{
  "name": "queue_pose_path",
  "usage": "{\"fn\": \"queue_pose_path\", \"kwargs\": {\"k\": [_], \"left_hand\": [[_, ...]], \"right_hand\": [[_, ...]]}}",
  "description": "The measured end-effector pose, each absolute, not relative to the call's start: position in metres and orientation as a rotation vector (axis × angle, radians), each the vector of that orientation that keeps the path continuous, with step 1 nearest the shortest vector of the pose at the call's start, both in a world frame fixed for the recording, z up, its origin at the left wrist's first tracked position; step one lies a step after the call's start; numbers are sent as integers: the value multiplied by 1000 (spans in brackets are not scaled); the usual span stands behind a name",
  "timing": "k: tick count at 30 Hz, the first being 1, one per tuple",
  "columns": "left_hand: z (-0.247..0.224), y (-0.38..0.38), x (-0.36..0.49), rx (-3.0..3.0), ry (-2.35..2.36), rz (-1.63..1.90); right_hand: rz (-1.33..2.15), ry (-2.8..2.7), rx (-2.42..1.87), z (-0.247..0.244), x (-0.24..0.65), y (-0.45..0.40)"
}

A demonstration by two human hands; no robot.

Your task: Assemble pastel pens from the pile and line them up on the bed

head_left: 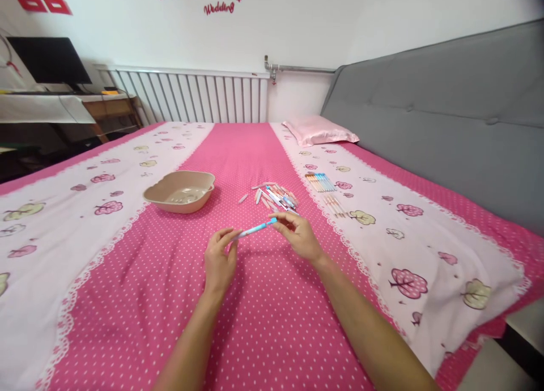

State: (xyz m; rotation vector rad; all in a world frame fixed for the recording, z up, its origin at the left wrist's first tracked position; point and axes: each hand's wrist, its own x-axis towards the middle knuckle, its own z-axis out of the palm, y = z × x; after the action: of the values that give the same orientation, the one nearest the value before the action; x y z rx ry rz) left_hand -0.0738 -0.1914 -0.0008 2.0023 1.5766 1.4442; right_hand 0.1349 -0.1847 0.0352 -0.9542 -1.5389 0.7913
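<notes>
Between my two hands, above the pink dotted bedspread, is a light blue and white pen (256,228). My left hand (220,259) pinches its lower left end. At the other end, the fingers of my right hand (297,235) close on the blue cap (273,221); I cannot tell whether the cap is seated or slightly apart. Just beyond my hands lies a loose pile of pens and pen parts (276,198), mostly white, pinkish and blue. To the right of it, a neat row of capped pens (320,182) in orange, brown and blue lies above several pale slim parts (335,205).
A beige plastic basin (181,194) stands on the bedspread (170,300) to the left of the pile. A pink pillow (318,131) lies by the grey headboard (442,107). Along the back wall runs a white radiator (191,93); a monitor (49,61) stands at the left.
</notes>
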Motion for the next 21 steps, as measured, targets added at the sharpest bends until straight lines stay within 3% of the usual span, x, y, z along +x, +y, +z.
{"fn": "queue_pose_path", "kwargs": {"k": [21], "left_hand": [[-2, -189, -77, 2015, 1614, 1465]], "right_hand": [[766, -1598, -997, 25, 133, -181]]}}
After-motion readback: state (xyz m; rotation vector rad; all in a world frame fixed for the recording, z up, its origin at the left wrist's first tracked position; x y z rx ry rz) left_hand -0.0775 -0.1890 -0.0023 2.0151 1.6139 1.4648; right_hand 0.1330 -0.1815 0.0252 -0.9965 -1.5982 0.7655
